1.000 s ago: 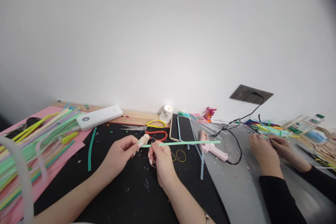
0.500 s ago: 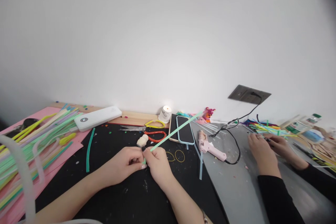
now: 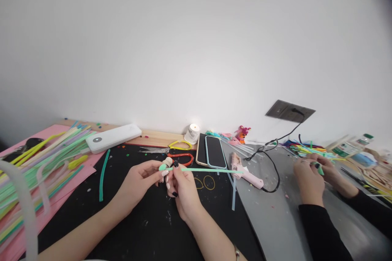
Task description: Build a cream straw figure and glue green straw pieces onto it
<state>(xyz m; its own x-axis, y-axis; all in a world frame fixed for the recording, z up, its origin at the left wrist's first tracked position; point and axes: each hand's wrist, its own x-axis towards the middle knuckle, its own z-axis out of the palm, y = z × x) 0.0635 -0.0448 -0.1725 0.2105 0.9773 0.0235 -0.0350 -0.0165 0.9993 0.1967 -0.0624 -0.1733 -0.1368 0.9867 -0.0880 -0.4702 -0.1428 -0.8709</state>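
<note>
Both hands are close together above a flat black mat (image 3: 147, 232) on the bench: the left hand (image 3: 141, 179) has its fingertips closed on one end of a thin, mint-green fuzzy strip (image 3: 208, 170), and the right hand (image 3: 183, 189) pinches it just beside, thumb and finger nearly meeting. The rest of the strip sticks out to the right, past a dark-screened phone with a pale blue rim (image 3: 215, 152) to a pale pink glue gun (image 3: 246, 175). A small cream-coloured lump (image 3: 168, 161) shows just behind the fingertips; whether they touch it, I can't tell.

I'd judge the step as shaping or turning that end of the strip. The next move seems to call for a firm pinch on the left and a light guiding touch on the right.

As for writing, the clear bottle with a green cap (image 3: 349, 147) has a white-and-green label, too small to read. The long white case (image 3: 114, 136) bears a round grey badge with an unclear mark, and the small white cup (image 3: 192, 134) has greyish print I can't make out.
</note>
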